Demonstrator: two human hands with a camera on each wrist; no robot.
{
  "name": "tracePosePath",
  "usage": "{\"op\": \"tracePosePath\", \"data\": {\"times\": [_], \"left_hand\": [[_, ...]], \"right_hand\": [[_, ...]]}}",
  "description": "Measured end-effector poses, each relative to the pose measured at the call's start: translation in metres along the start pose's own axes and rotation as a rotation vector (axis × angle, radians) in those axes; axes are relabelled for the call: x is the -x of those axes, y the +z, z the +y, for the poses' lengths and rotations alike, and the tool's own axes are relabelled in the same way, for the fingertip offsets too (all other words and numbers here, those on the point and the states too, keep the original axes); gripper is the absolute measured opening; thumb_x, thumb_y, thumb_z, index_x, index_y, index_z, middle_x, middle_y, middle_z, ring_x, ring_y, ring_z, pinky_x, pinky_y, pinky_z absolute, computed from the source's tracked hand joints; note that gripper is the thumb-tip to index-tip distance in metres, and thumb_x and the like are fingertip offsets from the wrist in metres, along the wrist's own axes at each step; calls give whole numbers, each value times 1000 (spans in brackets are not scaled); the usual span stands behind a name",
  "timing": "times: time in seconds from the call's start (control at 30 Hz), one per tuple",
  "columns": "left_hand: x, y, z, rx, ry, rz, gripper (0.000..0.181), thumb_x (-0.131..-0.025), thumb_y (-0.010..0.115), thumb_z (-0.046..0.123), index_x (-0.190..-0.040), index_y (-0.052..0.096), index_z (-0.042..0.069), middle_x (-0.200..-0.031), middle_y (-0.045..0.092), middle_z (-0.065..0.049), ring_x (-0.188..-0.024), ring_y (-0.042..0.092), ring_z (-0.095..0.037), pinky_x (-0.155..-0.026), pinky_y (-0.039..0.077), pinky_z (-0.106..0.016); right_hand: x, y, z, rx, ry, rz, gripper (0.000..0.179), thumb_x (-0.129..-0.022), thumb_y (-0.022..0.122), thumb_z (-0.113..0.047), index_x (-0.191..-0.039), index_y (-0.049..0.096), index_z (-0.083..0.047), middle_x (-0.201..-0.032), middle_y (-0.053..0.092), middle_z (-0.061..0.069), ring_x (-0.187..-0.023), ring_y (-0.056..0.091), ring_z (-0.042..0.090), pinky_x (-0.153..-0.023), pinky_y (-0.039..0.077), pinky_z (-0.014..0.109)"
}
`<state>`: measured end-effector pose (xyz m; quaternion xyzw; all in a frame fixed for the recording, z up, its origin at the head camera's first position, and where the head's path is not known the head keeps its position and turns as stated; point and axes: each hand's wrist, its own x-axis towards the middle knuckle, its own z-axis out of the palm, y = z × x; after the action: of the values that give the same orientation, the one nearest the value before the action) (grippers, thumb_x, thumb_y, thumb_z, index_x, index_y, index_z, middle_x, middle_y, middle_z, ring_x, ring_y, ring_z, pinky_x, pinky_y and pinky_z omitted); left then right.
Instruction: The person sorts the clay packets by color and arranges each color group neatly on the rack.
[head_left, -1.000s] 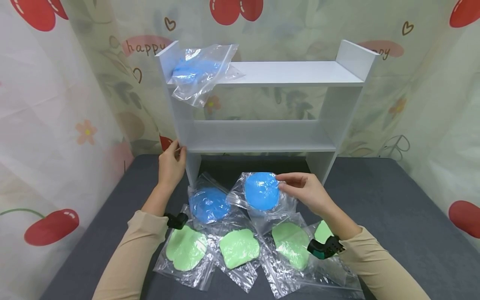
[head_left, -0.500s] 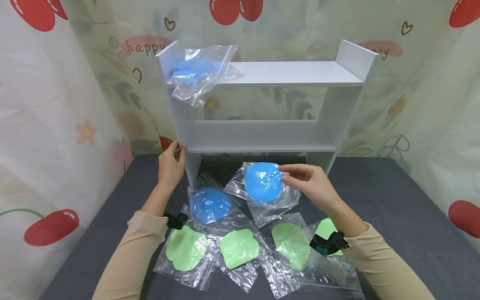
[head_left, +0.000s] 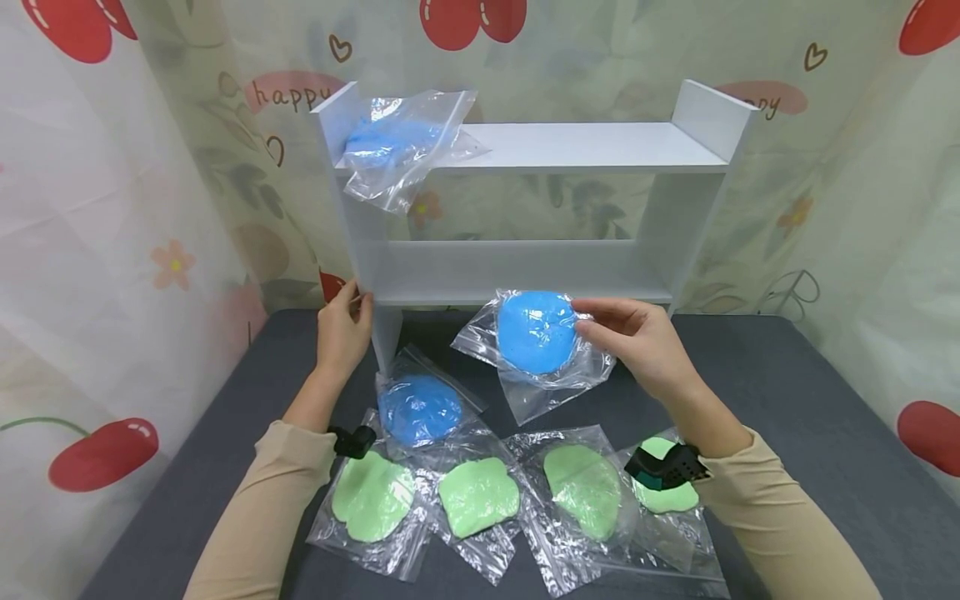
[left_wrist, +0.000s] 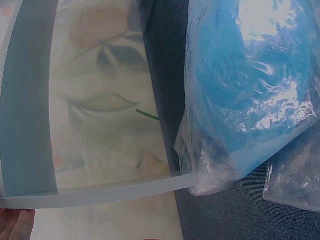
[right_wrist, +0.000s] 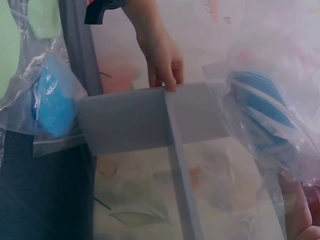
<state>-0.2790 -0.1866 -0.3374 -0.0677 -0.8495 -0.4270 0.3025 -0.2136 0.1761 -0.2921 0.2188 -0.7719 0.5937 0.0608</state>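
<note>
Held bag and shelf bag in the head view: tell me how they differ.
The held bag is pinched by the right hand; the shelf bag lies on the top shelf, with no hand on it. The held bag's blue contents show as a round face; the shelf bag's look flatter, partly behind loose plastic. Both are clear bags with blue contents.

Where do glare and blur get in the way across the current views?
Head: largely clear, with small glints on the held blue bag; left wrist: strong white glare near the top of the other blue bag; right wrist: hazy and soft, with the held blue bag blurred at the right.
</note>
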Motion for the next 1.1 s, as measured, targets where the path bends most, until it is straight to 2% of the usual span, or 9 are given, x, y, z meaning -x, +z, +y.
{"op": "tracePosePath", "data": {"times": [0.23, 0.43, 0.6, 0.73, 1.1], "left_hand": [[0, 0, 0, 0, 10, 1, 35, -95, 50, 8, -128, 52, -2, -121, 60, -26, -106, 63, -39, -84, 54, -47], [0, 0, 1, 3, 5, 1, 35, -96, 49, 9, -129, 52, -2, -121, 60, -26, -107, 62, -38, -85, 54, -47], [0, 0, 1, 4, 11, 4, 36, -96, 49, 9, -130, 51, -2, -121, 60, -26, -106, 62, -39, -84, 54, -47], [0, 1, 0, 0, 19, 11, 35, -95, 50, 9, -129, 52, -2, -120, 61, -26, -105, 63, -39, -84, 54, -47], [0, 1, -1, 2, 18, 16, 34, -95, 51, 7, -128, 53, -2, -119, 61, -26, -104, 64, -39, -82, 54, -48]], "right_hand": [[-3, -5, -14, -14, -28, 47, 30, -88, 64, -13, -118, 64, -7, -105, 66, -18, -91, 64, -1, -77, 53, 14], [-7, -9, -23, -106, -61, 61, 26, -87, 65, -11, -113, 67, -11, -104, 67, -12, -89, 64, 1, -77, 53, 14], [-9, -11, -32, -164, -108, 72, 25, -87, 64, -5, -109, 69, -14, -99, 69, -10, -82, 64, 2, -71, 53, 13], [-10, -12, -39, -198, -137, 77, 26, -86, 63, -1, -107, 70, -14, -98, 69, -8, -79, 63, 3, -69, 53, 13], [-18, -18, -58, -204, -184, 117, 26, -86, 63, -4, -111, 69, -9, -100, 68, -7, -80, 63, 4, -70, 53, 12]]}}
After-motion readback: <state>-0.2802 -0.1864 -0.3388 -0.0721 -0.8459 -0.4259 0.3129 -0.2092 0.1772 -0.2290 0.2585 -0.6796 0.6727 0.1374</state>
